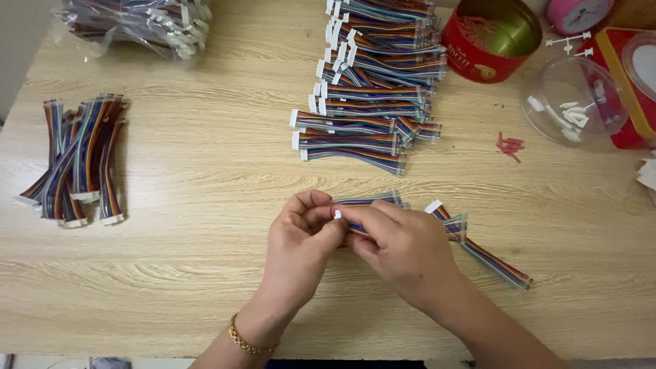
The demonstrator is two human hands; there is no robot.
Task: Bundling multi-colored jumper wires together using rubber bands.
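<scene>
Down at the near edge of the wooden table (205, 273), the left hand (301, 239) and right hand (403, 246) met, fingers pinched shut on one ribbon cable (369, 201), its white connector (337, 214) caught between the fingertips. The cable's long axis ran roughly left to right, connector end pointing left. Just right of the hands, another loose cable (488, 258) slanted away down-right. Beyond the hands lay a tall stack of cables (372, 89), a second bundle (78, 160) far left of it, a red tin (488, 41) to its right.
</scene>
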